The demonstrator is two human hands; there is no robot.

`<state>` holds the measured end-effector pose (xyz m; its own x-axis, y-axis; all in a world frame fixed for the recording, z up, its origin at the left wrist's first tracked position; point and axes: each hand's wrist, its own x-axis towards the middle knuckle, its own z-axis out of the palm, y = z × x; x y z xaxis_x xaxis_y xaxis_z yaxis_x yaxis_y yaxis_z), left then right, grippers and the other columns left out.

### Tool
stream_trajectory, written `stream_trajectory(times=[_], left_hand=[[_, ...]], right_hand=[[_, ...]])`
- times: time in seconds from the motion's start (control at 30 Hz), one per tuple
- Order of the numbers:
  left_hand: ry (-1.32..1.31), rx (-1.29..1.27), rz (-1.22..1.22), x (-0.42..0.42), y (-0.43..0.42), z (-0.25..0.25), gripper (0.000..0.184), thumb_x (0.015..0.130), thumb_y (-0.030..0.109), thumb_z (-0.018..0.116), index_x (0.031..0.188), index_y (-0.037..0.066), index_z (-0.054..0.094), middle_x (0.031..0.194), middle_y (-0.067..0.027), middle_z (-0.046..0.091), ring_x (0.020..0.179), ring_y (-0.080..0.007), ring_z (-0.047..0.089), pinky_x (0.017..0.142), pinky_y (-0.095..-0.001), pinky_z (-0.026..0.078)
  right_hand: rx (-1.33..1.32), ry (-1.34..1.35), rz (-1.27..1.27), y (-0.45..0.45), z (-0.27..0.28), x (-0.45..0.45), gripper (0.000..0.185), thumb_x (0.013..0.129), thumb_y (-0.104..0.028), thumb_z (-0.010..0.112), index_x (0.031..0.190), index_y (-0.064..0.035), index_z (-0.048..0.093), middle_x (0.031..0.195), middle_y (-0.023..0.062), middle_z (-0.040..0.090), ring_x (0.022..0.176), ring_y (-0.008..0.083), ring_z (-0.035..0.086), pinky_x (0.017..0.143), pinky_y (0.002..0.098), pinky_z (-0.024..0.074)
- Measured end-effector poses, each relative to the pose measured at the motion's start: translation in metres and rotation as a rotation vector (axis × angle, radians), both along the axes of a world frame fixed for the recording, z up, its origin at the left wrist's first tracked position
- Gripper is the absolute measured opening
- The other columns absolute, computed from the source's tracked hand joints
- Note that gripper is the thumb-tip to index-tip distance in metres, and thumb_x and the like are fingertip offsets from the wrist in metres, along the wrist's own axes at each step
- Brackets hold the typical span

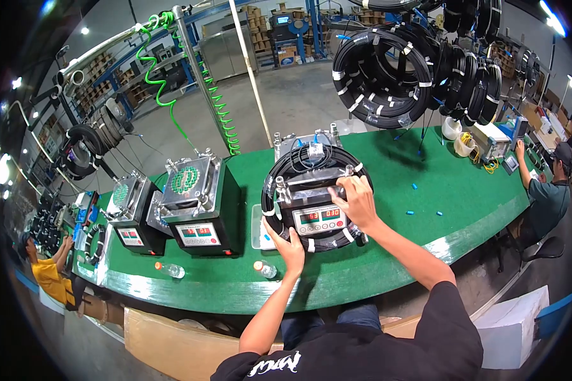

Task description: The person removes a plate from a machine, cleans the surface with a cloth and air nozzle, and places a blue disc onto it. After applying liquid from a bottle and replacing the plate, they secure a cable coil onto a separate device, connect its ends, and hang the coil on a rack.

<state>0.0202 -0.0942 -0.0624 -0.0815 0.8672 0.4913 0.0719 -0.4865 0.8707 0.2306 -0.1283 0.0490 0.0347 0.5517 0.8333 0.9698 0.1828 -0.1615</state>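
Observation:
A coil of black cable [271, 184] with white ties rests around a bench machine that looks like a fiber polisher, its front panel [319, 220] lit with red digits. My left hand [289, 252] grips the coil's lower left, with the thumb and fingers on either side of the cable. At the machine's upper right corner, my right hand [357, 202] has its fingers closed by a metal corner post [349, 170]; what they pinch is hidden. A small bundle with a white tag [315, 150] and blue connector ends lies at the top of the coil.
Two similar machines [200, 206] [132, 213] stand to the left. Small bottles [265, 269] [170, 270] sit near the front edge of the green table [388, 254]. Blue caps [410, 213] lie at right. Cable coils [382, 76] hang above. Co-workers [550, 197] [47, 267] sit at both ends.

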Motion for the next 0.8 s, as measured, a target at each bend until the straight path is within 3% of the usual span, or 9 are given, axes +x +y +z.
stream_trajectory(times=[0.1,0.27,0.33,0.43,0.53,0.6,0.7,0.77,0.8], left_hand=[[0.026,0.01,0.016,0.0,0.002,-0.003,0.083,0.093,-0.001,0.058,0.162,-0.003,0.014,0.167,-0.0268,0.019,0.157,-0.0395,0.018,0.127,-0.0449,0.014],[0.019,0.041,-0.014,-0.003,0.005,-0.007,0.082,0.093,0.0,0.059,0.161,-0.005,0.014,0.166,-0.0278,0.02,0.156,-0.0402,0.019,0.127,-0.0444,0.014],[0.001,0.039,-0.019,-0.003,0.006,-0.009,0.082,0.093,0.0,0.058,0.161,-0.006,0.014,0.166,-0.0283,0.02,0.156,-0.0403,0.019,0.127,-0.0444,0.015],[-0.011,0.031,-0.025,-0.002,0.006,-0.01,0.082,0.093,-0.001,0.058,0.161,-0.006,0.014,0.166,-0.0284,0.02,0.156,-0.0402,0.02,0.127,-0.0445,0.015],[0.032,0.051,-0.009,-0.004,0.006,-0.007,0.081,0.093,-0.002,0.057,0.162,-0.005,0.013,0.166,-0.0272,0.021,0.155,-0.0381,0.022,0.126,-0.043,0.017],[0.073,0.068,0.018,-0.004,0.005,-0.007,0.081,0.093,-0.003,0.055,0.163,-0.003,0.012,0.166,-0.0248,0.023,0.153,-0.0339,0.028,0.124,-0.0401,0.02],[0.041,0.059,0.002,-0.003,0.006,-0.011,0.081,0.094,-0.002,0.055,0.162,-0.004,0.012,0.165,-0.0254,0.023,0.153,-0.035,0.026,0.125,-0.041,0.019],[0.038,0.055,-0.006,-0.004,0.006,-0.01,0.081,0.094,-0.001,0.056,0.162,-0.004,0.013,0.166,-0.0264,0.022,0.154,-0.0369,0.024,0.125,-0.0425,0.018],[0.029,0.05,-0.015,-0.004,0.007,-0.012,0.081,0.093,0.0,0.057,0.162,-0.005,0.013,0.166,-0.0273,0.021,0.155,-0.0386,0.022,0.126,-0.0438,0.016]], right_hand=[[0.044,0.102,0.093,0.007,0.018,0.011,0.025,0.089,-0.029,0.076,0.094,-0.0085,0.062,0.066,0.0075,0.06,0.061,0.0266,0.062,0.058,0.0403,0.0494],[-0.062,0.075,0.122,0.071,0.111,0.031,0.017,0.092,-0.021,0.07,0.099,-0.0077,0.062,0.085,0.0132,0.066,0.077,0.0357,0.067,0.068,0.0459,0.053],[-0.257,-0.021,0.135,0.11,0.118,0.051,0.023,0.09,-0.023,0.074,0.103,-0.0058,0.066,0.091,0.0145,0.071,0.082,0.0369,0.07,0.071,0.0463,0.0557],[-1.085,0.045,-0.006,0.175,0.126,0.061,0.033,0.083,-0.023,0.079,0.111,-0.0076,0.07,0.114,0.0149,0.071,0.101,0.0351,0.071,0.081,0.0459,0.0565],[-1.281,-0.234,-0.097,0.204,0.118,0.047,0.044,0.076,-0.019,0.084,0.117,-0.0084,0.071,0.119,0.0158,0.072,0.105,0.035,0.071,0.081,0.0465,0.0572],[-1.213,-0.179,-0.106,0.204,0.119,0.042,0.043,0.072,-0.01,0.083,0.113,-0.0058,0.071,0.109,0.017,0.075,0.098,0.0352,0.073,0.078,0.0471,0.0574],[-1.241,-0.094,-0.119,0.206,0.123,0.042,0.038,0.071,-0.004,0.08,0.108,-0.0016,0.07,0.102,0.019,0.076,0.09,0.0344,0.074,0.071,0.0467,0.0575],[-1.223,-0.247,-0.078,0.216,0.116,0.049,0.035,0.071,0.0,0.077,0.106,0.0007,0.069,0.098,0.0205,0.076,0.082,0.0337,0.075,0.065,0.0469,0.057],[-1.261,-0.194,-0.068,0.216,0.121,0.048,0.032,0.074,0.0,0.076,0.105,0.0013,0.069,0.097,0.0205,0.076,0.08,0.0334,0.075,0.063,0.047,0.0576]])
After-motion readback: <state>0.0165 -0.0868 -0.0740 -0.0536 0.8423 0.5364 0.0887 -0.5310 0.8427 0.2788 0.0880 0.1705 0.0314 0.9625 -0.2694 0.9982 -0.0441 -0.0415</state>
